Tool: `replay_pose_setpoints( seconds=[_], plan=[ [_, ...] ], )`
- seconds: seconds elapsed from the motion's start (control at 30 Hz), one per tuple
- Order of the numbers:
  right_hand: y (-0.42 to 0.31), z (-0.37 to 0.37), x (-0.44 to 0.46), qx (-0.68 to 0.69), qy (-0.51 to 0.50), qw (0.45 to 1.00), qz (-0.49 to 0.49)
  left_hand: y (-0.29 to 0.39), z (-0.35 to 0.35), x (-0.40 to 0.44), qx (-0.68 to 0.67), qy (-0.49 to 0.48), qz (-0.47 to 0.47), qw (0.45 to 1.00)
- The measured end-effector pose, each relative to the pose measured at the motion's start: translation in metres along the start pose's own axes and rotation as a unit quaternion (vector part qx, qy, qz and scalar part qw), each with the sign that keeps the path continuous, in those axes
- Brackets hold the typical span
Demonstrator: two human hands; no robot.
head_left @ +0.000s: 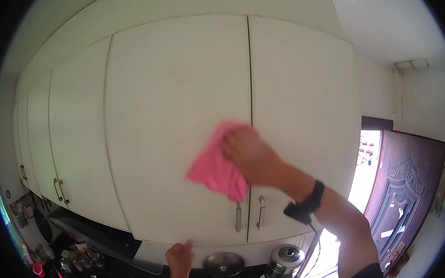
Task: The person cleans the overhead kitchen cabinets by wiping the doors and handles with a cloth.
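My right hand [245, 145] presses a pink cloth [216, 164] against a white cabinet door [174, 90], close to the gap between two doors. The fingers are closed on the cloth and slightly smeared by motion. The cloth hangs down just above the metal handle [238, 217] of that door. A dark band with a small box [302, 209] and a cable is strapped round my right wrist. Low in the view, my left hand [179, 258] is up near the cabinet's bottom edge, its fingers curled in and nothing visible in them.
Below the cabinets are a metal pan or lid [223, 264], a steel pot [285, 265] and a range hood [89, 238]. Bottles and jars [80, 260] crowd the lower left. An ornate dark door [405, 196] stands open at the right.
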State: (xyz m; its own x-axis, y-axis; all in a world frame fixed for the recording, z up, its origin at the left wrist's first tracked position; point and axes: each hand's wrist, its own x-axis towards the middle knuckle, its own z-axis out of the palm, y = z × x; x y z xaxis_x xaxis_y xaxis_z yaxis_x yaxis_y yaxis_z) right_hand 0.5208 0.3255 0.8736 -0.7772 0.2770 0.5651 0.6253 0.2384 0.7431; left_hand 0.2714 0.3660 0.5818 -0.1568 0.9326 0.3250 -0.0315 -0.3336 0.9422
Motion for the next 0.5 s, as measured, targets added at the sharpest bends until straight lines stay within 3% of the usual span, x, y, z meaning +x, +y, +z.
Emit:
replay_pose_setpoints(
  seconds=[0.07, 0.17, 0.27, 0.33, 0.37, 0.5],
  plan=[
    [-0.029, 0.003, -0.029, 0.048, -0.010, 0.999, -0.019, 0.005, -0.001, 0.000, -0.003, 0.000, -0.006, 1.000],
    [-0.026, -0.001, -0.041, 0.005, -0.019, 0.997, -0.074, 0.004, -0.001, 0.002, -0.013, -0.007, -0.020, 1.000],
    [0.011, -0.004, -0.021, 0.022, 0.023, 0.998, -0.046, 0.001, 0.001, 0.007, -0.009, -0.005, -0.026, 1.000],
    [0.047, -0.023, 0.011, -0.025, 0.006, 0.998, 0.065, -0.005, 0.001, 0.009, 0.005, -0.004, -0.024, 1.000],
    [0.070, -0.019, 0.023, -0.142, 0.083, 0.986, 0.035, -0.010, 0.000, 0.011, 0.017, -0.005, -0.019, 1.000],
    [0.055, -0.017, 0.042, -0.147, 0.084, 0.982, 0.077, -0.018, -0.004, 0.014, 0.049, -0.004, -0.010, 0.999]
  ],
)
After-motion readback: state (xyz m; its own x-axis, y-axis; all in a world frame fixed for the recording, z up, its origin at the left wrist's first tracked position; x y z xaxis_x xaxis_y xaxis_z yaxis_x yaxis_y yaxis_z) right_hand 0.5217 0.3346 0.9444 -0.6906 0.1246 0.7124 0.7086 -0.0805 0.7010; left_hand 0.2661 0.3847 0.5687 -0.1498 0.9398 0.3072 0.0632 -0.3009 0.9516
